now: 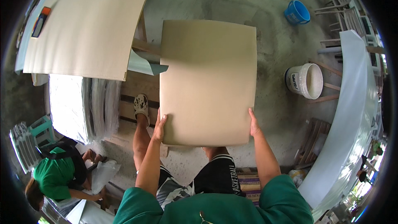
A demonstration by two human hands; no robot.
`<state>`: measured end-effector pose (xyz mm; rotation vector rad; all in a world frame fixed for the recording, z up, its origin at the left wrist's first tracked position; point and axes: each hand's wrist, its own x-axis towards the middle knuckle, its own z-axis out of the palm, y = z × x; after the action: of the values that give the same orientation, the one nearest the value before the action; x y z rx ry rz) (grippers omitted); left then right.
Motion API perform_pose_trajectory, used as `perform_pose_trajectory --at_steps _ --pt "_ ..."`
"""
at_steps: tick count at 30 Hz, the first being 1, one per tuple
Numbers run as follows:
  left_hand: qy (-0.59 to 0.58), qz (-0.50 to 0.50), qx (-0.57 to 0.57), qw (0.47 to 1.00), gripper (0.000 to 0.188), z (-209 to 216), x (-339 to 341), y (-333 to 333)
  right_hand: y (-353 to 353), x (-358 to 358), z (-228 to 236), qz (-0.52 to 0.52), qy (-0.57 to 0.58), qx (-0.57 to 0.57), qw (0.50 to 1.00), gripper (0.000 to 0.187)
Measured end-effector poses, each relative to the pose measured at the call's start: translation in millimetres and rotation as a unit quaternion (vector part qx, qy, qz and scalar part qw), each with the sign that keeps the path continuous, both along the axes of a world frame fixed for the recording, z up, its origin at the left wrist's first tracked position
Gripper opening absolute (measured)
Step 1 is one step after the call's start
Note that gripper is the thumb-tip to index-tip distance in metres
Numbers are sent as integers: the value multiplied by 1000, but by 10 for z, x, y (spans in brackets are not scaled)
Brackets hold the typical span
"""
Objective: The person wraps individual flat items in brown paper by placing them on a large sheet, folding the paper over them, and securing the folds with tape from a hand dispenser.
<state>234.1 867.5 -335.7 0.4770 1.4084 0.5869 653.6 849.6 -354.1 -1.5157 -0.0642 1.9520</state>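
Note:
I hold a large rectangular tan board [209, 70] in front of me by its two sides, close to its near corners. It looks like stiff card, and whether it is one piece or several stacked I cannot tell. My left hand [159, 127] grips the left edge with the thumb on top and the fingers mostly hidden. On the right edge, my right hand [253, 124] is closed the same way, its fingers out of sight. A pale green sheet [145, 64] hangs beside the board's left edge, its tip lapping over it.
At the upper left stands a table with a tan top [91, 25], a dark orange-ended item [40, 22] on it. Clear-wrapped stacks [83, 108] sit below. A person in green [56, 174] crouches lower left. A white bucket [304, 81], blue pail [297, 12] and white-covered table [348, 132] are right.

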Motion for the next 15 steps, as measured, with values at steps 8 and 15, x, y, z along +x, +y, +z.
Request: perform_pose_trajectory --at_steps 8,15 --pt "-29 57 36 997 68 -276 -68 -449 -136 -38 -69 21 -54 21 998 83" --pt "-20 47 14 999 62 -45 -26 -168 -123 -152 18 -76 8 -6 997 86"
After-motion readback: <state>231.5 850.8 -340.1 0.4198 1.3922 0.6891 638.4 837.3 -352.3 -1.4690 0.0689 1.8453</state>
